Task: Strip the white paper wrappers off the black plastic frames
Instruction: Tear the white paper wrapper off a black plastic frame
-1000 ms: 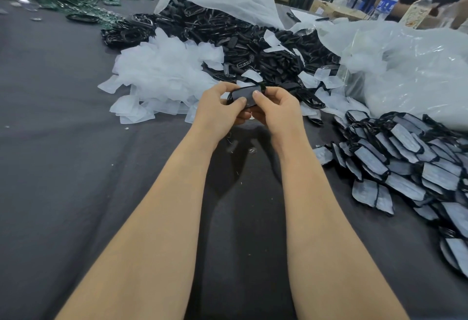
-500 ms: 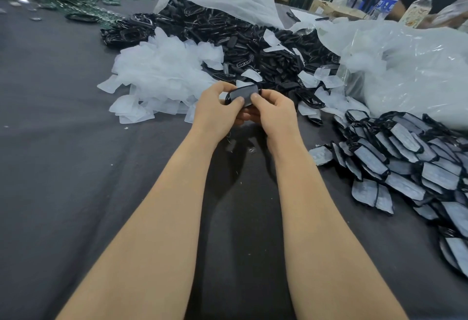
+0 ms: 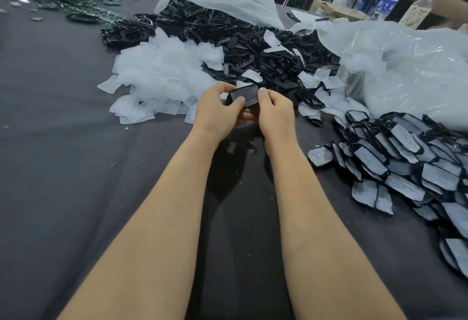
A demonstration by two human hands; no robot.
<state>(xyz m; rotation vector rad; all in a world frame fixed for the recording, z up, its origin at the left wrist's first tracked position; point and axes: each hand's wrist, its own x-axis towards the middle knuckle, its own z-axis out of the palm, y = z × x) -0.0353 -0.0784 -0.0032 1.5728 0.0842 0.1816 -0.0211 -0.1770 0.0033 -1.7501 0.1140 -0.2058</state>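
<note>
— Wrapper off the frame yet?
— Not yet. Curled fingers pinch the frame at both ends, left hand and right hand, just above the tabletop.
— Different from a second ago?
— It's tipped up, and its pale face shows more. I'd say peeling is only starting. The wrapped pile waits at right.

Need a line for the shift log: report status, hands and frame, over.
Left hand and right hand both pinch one black plastic frame in white paper wrapper. Wrapping not yet off. Nothing blocking; loose pile of stripped white wrappers just beyond.
</note>
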